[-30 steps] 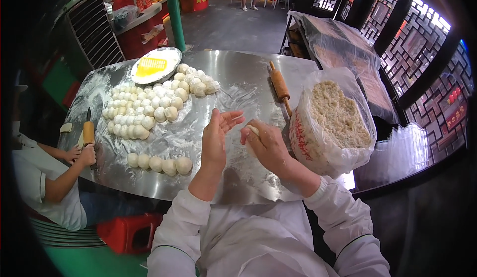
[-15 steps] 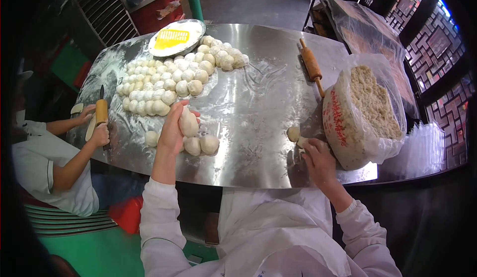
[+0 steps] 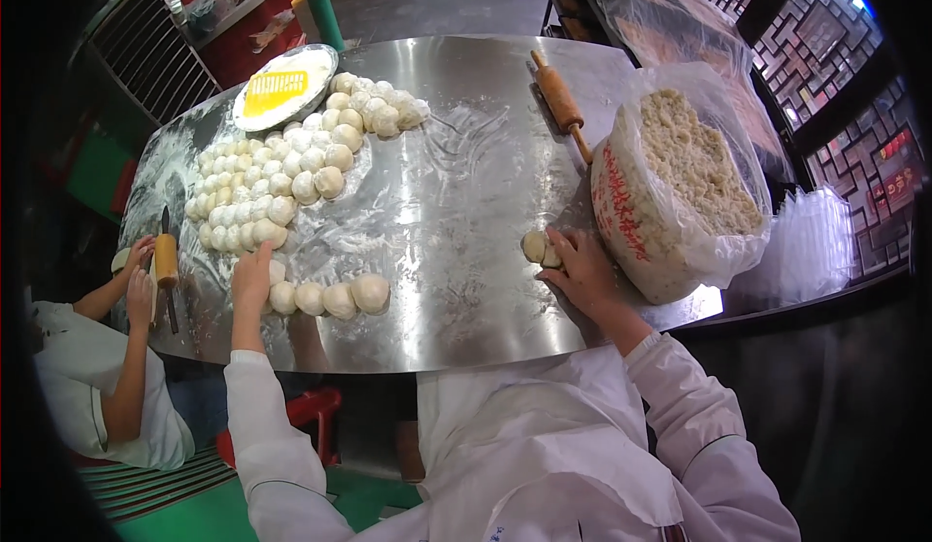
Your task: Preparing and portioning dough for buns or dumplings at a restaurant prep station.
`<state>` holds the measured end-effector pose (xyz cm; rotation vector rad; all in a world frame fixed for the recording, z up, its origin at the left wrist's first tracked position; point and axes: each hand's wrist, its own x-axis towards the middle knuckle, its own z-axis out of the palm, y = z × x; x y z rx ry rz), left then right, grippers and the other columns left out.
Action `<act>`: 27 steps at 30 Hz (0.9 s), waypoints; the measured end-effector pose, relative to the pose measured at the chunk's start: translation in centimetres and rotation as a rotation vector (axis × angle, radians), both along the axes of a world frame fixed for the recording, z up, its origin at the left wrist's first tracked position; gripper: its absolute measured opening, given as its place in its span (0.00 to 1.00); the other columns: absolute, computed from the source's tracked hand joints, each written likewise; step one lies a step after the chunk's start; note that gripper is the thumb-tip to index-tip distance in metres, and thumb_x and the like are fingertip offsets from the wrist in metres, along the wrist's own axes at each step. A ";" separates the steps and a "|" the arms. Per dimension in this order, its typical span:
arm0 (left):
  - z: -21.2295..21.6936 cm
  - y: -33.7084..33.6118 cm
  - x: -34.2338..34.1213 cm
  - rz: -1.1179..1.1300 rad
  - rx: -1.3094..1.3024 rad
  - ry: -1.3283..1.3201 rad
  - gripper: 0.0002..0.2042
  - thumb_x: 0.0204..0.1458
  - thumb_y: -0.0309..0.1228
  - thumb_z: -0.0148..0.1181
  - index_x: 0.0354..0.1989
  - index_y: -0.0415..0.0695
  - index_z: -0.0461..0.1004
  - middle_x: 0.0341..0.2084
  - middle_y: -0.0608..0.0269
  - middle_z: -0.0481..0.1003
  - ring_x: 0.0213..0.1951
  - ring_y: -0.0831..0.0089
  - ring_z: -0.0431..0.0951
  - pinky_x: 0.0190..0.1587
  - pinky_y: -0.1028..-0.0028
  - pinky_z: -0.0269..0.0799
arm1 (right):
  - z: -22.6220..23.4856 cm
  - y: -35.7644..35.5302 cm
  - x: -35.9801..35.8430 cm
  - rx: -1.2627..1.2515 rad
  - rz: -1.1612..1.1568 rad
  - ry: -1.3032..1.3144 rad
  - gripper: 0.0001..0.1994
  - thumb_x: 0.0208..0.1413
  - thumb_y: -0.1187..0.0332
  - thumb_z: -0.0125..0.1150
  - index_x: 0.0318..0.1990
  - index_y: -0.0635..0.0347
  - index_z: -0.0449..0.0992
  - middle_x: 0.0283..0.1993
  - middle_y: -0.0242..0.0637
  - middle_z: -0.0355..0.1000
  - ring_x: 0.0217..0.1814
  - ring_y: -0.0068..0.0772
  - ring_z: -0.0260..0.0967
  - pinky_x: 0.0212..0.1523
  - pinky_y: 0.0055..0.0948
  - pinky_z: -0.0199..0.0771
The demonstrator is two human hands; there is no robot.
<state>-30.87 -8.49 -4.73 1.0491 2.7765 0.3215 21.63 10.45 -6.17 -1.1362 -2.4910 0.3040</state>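
White-sleeved left hand (image 3: pixel 252 278) has shifted leftward along the dough-ball row (image 3: pixel 339 300).

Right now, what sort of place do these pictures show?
Probably a pastry workshop: floured dough balls, a wooden rolling pin and a bag of crumbly mixture on a metal table.

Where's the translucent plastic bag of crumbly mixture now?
In the head view, the bag stands on the right of the metal table, beside the right hand and wooden rolling pin.
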 end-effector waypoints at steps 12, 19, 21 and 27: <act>3.9 3.0 19.3 -0.318 0.997 -0.378 0.10 0.61 0.24 0.48 0.44 0.36 0.75 0.44 0.57 0.75 0.48 0.67 0.73 0.56 0.71 0.65 | -2.1 5.7 -6.2 -0.458 -0.024 0.284 0.13 0.62 0.57 0.55 0.32 0.58 0.70 0.36 0.36 0.69 0.37 0.31 0.68 0.33 0.33 0.68; 0.0 8.3 33.4 0.177 1.192 -2.222 0.24 0.64 0.44 0.43 0.61 0.37 0.59 0.54 0.45 0.67 0.56 0.56 0.69 0.62 0.57 0.62 | 3.7 -4.6 -10.9 -0.627 0.287 0.898 0.08 0.63 0.68 0.51 0.42 0.61 0.73 0.41 0.36 0.71 0.44 0.30 0.66 0.44 0.29 0.66; 0.0 9.3 33.4 0.180 1.270 -2.380 0.25 0.64 0.44 0.44 0.61 0.37 0.58 0.54 0.43 0.66 0.57 0.53 0.68 0.64 0.54 0.61 | 3.8 -5.7 -9.4 -0.333 0.289 0.664 0.07 0.60 0.71 0.52 0.42 0.61 0.74 0.42 0.38 0.71 0.48 0.33 0.66 0.48 0.30 0.65; -1.6 8.3 30.3 0.172 1.155 -1.927 0.18 0.60 0.31 0.49 0.59 0.47 0.64 0.46 0.54 0.70 0.45 0.63 0.74 0.45 0.70 0.77 | 4.8 -6.0 -4.5 -0.180 0.140 0.648 0.09 0.53 0.79 0.55 0.41 0.59 0.77 0.44 0.39 0.71 0.49 0.43 0.66 0.49 0.36 0.66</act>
